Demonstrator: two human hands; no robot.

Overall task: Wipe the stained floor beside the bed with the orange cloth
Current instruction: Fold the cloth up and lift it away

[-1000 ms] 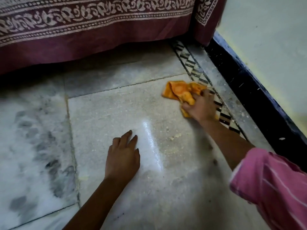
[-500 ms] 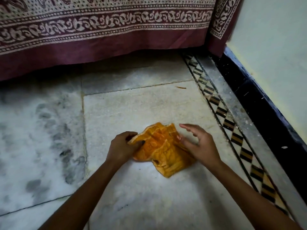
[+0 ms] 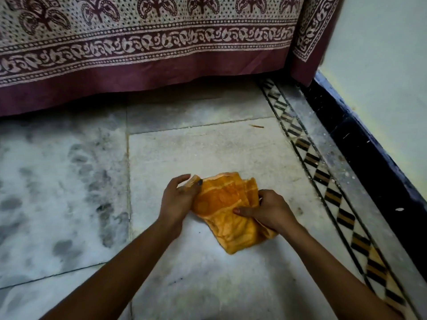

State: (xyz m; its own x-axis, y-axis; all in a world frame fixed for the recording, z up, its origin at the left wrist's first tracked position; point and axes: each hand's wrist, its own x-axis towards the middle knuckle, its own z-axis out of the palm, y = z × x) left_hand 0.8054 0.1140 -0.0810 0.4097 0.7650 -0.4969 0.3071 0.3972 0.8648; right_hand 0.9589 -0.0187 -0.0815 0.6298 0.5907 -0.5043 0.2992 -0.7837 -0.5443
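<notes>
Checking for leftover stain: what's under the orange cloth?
Pale floor tile shows around the orange cloth, which left hand and right hand grip. The patch beneath is covered, so unseen.

Dim, soft light; floor (image 3: 196, 102) shadowed nr bed (image 3: 161, 54); edges warped.

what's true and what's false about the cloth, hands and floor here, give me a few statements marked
1. The left hand and the right hand both hold the orange cloth. True.
2. The cloth lies on the patterned border strip. False: it is over the pale tile, apart from the strip.
3. Dark blotches mark the tile left of the cloth. True.
4. The bedsheet hanging behind is plain blue. False: it is maroon with a pale printed pattern.
</notes>
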